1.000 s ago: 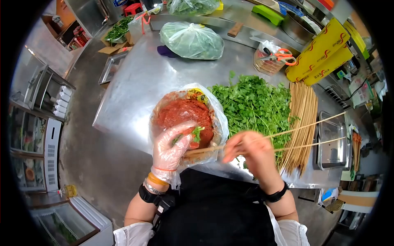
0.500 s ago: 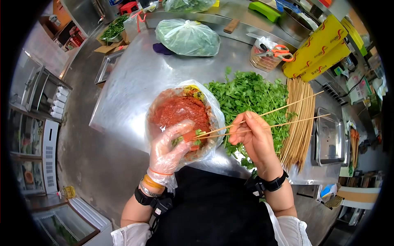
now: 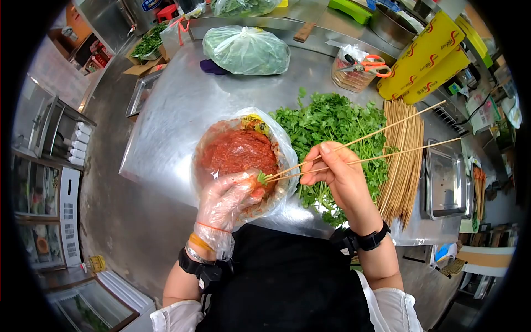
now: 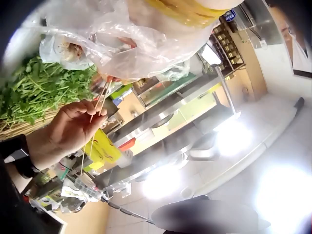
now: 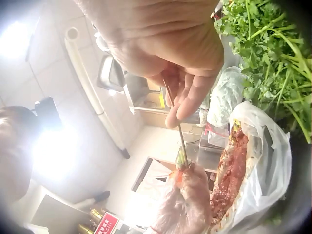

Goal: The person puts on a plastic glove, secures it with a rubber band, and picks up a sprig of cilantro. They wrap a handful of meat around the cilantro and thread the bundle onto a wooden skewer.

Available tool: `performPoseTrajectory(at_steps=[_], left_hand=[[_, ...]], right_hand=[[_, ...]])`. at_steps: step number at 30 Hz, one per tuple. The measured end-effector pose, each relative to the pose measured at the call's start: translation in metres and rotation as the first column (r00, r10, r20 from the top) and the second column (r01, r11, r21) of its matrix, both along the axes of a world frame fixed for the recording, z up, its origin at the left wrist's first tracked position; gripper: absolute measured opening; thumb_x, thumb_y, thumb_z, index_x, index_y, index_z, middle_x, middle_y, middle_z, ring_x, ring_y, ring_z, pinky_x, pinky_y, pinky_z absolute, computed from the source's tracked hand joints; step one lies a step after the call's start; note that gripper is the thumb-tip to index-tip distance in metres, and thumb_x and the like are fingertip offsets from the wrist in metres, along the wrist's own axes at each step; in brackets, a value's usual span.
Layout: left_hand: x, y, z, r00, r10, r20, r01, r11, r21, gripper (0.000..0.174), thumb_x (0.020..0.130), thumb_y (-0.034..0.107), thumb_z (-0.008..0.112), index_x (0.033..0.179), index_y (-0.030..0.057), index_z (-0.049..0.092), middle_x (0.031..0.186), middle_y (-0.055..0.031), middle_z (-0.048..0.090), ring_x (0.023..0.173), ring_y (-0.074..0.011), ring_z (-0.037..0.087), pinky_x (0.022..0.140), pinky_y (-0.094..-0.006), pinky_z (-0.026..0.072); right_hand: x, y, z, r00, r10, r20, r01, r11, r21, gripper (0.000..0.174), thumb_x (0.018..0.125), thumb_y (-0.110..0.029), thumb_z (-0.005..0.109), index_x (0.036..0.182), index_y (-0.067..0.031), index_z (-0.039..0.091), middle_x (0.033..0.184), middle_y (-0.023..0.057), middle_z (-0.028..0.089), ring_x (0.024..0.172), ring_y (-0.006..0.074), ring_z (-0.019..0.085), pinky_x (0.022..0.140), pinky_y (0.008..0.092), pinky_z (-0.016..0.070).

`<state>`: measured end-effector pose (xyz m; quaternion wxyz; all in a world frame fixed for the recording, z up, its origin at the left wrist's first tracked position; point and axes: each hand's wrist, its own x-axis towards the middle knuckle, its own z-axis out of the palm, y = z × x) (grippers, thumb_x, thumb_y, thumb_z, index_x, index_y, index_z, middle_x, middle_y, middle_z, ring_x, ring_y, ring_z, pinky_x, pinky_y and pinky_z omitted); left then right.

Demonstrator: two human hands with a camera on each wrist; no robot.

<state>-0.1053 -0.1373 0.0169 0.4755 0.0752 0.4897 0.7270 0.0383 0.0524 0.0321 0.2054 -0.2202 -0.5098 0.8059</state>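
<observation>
My gloved left hand (image 3: 224, 202) pinches a piece of red-coated meat with green stems (image 3: 262, 177) over the near edge of a plastic-lined bowl of red meat (image 3: 240, 152). Two thin wooden skewers (image 3: 387, 128) run from that piece toward the right, held between the thumb and fingers of my bare right hand (image 3: 340, 177). Their left ends meet at the green stems. In the right wrist view the gloved fingertips close round the piece (image 5: 180, 178), a skewer (image 5: 182, 139) against it. How deep the tips sit is hidden.
Leafy green herbs (image 3: 337, 124) lie right of the bowl, beside a row of skewers (image 3: 402, 166) and a metal tray (image 3: 446, 185). Farther back are a bagged bundle of greens (image 3: 246, 50), a tub (image 3: 351, 77) with orange-handled scissors (image 3: 376, 66) and yellow rolls (image 3: 423, 58).
The right hand has brought the skewers' left ends to the piece in the left hand, and their right ends have tilted upward. The left hand has turned, its fingers now covering more of the piece.
</observation>
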Motion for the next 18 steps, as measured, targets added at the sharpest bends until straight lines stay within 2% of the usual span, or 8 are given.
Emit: performPoseTrajectory(at_steps=[2,6,8,9,14,18], left_hand=[[-0.001,-0.001,-0.002,0.997,0.02,0.079,-0.021,1.0,0.02,0.023,0.091,0.002,0.057,0.112,-0.0053,0.061,0.11,-0.0141,0.063,0.098,-0.0206,0.064,0.086,-0.0318,0.0557],[-0.003,0.001,-0.004,0.966,0.115,0.234,-0.153,0.976,0.155,0.025,0.091,0.003,0.057,0.115,-0.0042,0.058,0.112,-0.0138,0.061,0.101,-0.02,0.061,0.088,-0.031,0.0549],[-0.003,0.008,-0.007,0.944,0.192,0.27,-0.253,0.943,0.217,0.027,0.092,0.003,0.056,0.118,-0.0038,0.056,0.115,-0.0136,0.059,0.104,-0.0198,0.059,0.09,-0.0305,0.0543],[-0.003,0.009,-0.009,0.943,0.182,0.28,-0.251,0.939,0.235,0.028,0.092,0.004,0.057,0.119,-0.0036,0.056,0.117,-0.0133,0.058,0.106,-0.0204,0.058,0.091,-0.0317,0.0538],[0.002,0.016,-0.01,0.929,0.19,0.317,-0.278,0.925,0.26,0.031,0.092,0.004,0.057,0.122,-0.0018,0.054,0.123,-0.0131,0.055,0.111,-0.0215,0.055,0.094,-0.0351,0.053],[0.004,0.019,-0.008,0.907,0.209,0.367,-0.325,0.9,0.291,0.032,0.092,0.003,0.055,0.123,-0.0021,0.052,0.122,-0.0133,0.055,0.107,-0.021,0.057,0.091,-0.0307,0.0544]], right_hand=[[0.001,0.002,0.001,0.999,0.039,-0.013,-0.039,0.999,0.021,0.03,0.101,-0.026,0.045,0.095,0.0004,0.059,0.082,0.0111,0.066,0.069,0.0186,0.068,0.062,0.0256,0.0537],[0.011,-0.007,0.017,0.985,-0.124,-0.116,0.139,0.982,0.129,0.032,0.101,-0.021,0.041,0.092,0.0038,0.059,0.079,0.0157,0.064,0.065,0.0223,0.066,0.062,0.0296,0.057],[0.015,-0.017,0.015,0.985,-0.096,-0.143,0.122,0.974,0.189,0.033,0.101,-0.025,0.043,0.094,0.0035,0.059,0.083,0.0152,0.065,0.07,0.0225,0.067,0.066,0.0305,0.0559],[0.018,-0.022,0.014,0.985,-0.084,-0.154,0.117,0.969,0.218,0.034,0.1,-0.027,0.044,0.095,0.0033,0.059,0.084,0.0149,0.065,0.073,0.0226,0.068,0.069,0.031,0.0554],[0.017,-0.039,0.01,0.971,-0.042,-0.237,0.125,0.93,0.346,0.029,0.101,-0.018,0.045,0.098,0.0054,0.06,0.097,0.0154,0.06,0.08,0.0232,0.067,0.074,0.0324,0.0549],[0.025,-0.042,0.014,0.962,-0.028,-0.272,0.143,0.9,0.412,0.03,0.101,-0.019,0.044,0.097,0.0052,0.06,0.098,0.0162,0.059,0.079,0.023,0.067,0.074,0.0319,0.0548]])
